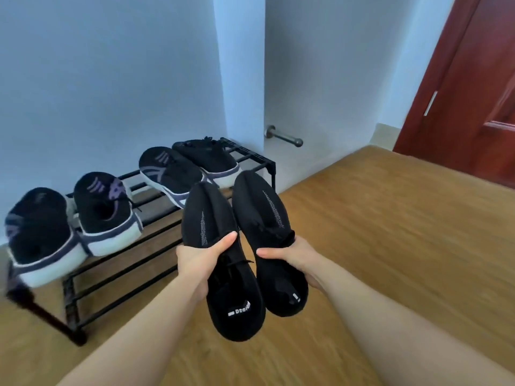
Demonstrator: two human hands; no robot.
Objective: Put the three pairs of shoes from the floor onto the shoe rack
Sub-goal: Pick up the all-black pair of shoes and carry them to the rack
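Note:
I hold a pair of plain black knit shoes in the air, toes pointing at the rack. My left hand (199, 260) grips the left black shoe (220, 257) at its middle. My right hand (289, 253) grips the right black shoe (267, 227) at its collar. The black metal shoe rack (122, 263) stands against the wall on the left. Its top shelf carries two pairs of black sneakers with white soles: one pair at the left end (41, 235) (104, 215), another pair at the right end (170, 171) (207, 160). The held shoes hover in front of the rack's right part.
A wall corner juts out just right of the rack, with a metal door stopper (284, 138) low on it. A dark red door (471, 87) stands at the far right. Wooden floor (376, 218) spreads to the right and front. The rack's lower shelves show bare bars.

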